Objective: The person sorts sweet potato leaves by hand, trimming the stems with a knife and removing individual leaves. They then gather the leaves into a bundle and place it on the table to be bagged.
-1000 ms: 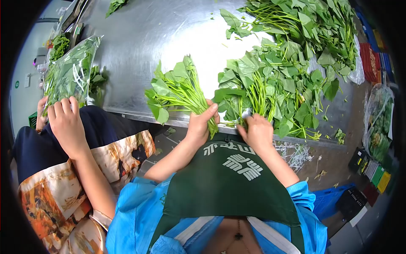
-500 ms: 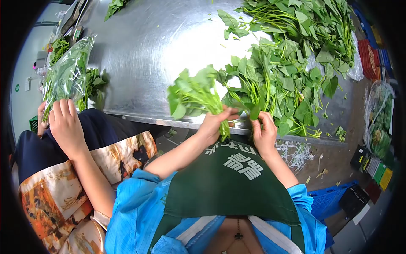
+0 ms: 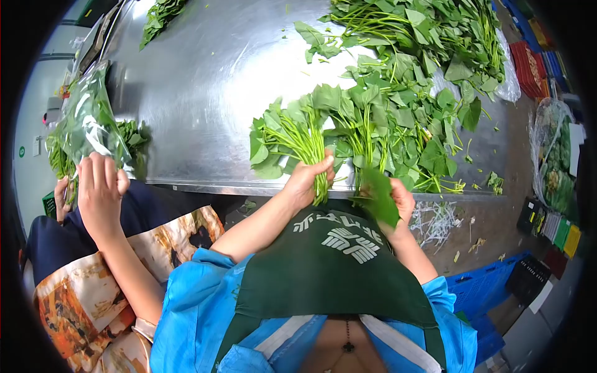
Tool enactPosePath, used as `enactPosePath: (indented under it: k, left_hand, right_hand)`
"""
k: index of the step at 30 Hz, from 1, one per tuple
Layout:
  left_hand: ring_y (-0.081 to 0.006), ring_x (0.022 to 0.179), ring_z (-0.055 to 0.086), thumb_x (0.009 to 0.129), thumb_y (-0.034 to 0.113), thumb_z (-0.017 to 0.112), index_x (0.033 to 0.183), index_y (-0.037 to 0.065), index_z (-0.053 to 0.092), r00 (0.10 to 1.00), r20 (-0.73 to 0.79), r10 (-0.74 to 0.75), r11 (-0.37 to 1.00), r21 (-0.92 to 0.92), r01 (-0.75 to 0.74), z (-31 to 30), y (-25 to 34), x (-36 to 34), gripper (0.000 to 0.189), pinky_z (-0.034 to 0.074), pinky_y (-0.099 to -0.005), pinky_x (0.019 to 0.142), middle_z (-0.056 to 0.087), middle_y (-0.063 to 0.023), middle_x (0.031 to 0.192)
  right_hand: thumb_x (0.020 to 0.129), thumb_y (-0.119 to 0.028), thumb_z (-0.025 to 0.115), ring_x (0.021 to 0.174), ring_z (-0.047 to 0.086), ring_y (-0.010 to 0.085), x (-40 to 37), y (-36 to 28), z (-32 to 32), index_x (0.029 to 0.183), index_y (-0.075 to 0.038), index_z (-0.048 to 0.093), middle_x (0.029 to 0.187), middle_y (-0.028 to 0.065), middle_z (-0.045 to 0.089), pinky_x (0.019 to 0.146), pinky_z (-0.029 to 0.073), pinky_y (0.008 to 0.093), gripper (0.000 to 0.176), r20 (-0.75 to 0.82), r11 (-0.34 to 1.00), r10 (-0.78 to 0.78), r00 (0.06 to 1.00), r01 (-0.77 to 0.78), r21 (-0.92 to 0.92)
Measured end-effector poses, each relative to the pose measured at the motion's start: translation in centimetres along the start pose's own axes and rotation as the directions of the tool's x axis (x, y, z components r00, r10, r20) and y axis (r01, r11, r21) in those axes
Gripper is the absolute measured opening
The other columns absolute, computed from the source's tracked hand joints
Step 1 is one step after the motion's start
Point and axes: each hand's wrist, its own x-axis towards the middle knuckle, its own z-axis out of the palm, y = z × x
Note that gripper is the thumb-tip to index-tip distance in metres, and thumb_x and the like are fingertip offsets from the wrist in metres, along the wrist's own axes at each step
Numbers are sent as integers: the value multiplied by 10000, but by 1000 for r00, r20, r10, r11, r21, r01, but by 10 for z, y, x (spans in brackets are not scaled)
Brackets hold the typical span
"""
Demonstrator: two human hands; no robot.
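My left hand is closed round the stems of a bunch of leafy greens, its leaves pointing away from me above the table's near edge. To its right, my right hand pinches a single leafy sprig, held low in front of my dark green apron. The sprig's leaf is slightly blurred and hides part of my right fingers. Just beyond both hands, a heap of loose greens lies on the metal table.
At left, a co-worker's hand holds a clear plastic bag of greens. More greens lie at the far left. Blue crates and a plastic-wrapped bundle stand on the floor at right, near shredded white strips.
My right hand has drawn slightly down and right with the sprig, away from the bunch. The bunch in my left hand shows its stems more plainly. The co-worker's bag has shifted lower.
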Motion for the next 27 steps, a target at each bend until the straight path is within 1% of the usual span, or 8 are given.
enactPosePath:
  k: [4,8,11,13,15,20,23,27]
  left_hand:
    - [-142,822,565,836,159,572,1056,46,505,848,344,-403,907,28,420,11,16,-16,256,467,-275,670,575,-44,892]
    - [-112,668,552,802,95,606,955,54,504,941,290,-177,972,204,120,2,-5,-9,188,452,-240,612,591,-50,827]
    - [-137,669,556,784,117,633,925,58,517,996,78,-43,999,-8,44,6,-3,-12,192,457,-265,602,594,-72,813]
    - [-148,638,550,775,115,634,929,43,538,995,98,34,997,-73,-27,-7,2,-4,195,455,-278,564,598,-75,786]
    - [-158,641,555,759,141,655,922,29,549,980,196,34,999,-27,-30,-20,5,-5,225,457,-283,564,605,-79,797]
    - [-164,656,554,734,154,680,958,17,544,945,314,93,991,62,-118,-1,9,-22,296,453,-277,577,602,-80,797]
    - [-157,713,559,723,141,686,991,20,530,931,355,84,987,99,-126,7,-4,-25,333,455,-273,613,599,-78,856]
    - [-137,757,529,749,137,659,1010,63,503,937,267,223,966,68,-249,0,-2,-20,313,443,-292,663,565,-34,858]
  right_hand:
    - [640,122,529,709,590,291,11,-3,23,850,-23,599,787,112,598,612,479,321,264,376,778,-442,814,557,-292]
    - [640,63,554,750,596,251,13,7,43,841,-73,614,815,82,611,618,471,312,250,527,722,-455,717,644,-253]
    - [683,36,561,748,600,237,0,4,44,848,-69,609,844,92,615,612,471,297,201,600,789,-406,689,596,-149]
    - [805,-61,520,732,605,222,-8,-12,30,877,-79,602,846,79,623,606,476,293,110,586,971,-123,801,220,-98]
    - [899,-191,434,805,597,187,5,14,-14,957,-65,589,934,64,620,682,476,303,208,105,979,-45,993,23,203]
    - [832,-193,570,927,547,161,28,-2,-23,1131,23,494,1040,111,572,782,433,274,377,136,883,429,893,-446,148]
    - [799,-104,615,786,570,118,29,7,21,1045,48,542,867,81,614,704,455,231,298,207,907,410,888,-421,8]
    - [850,-61,523,783,576,146,14,15,29,901,23,548,858,96,614,725,465,253,101,5,902,190,982,-176,394]
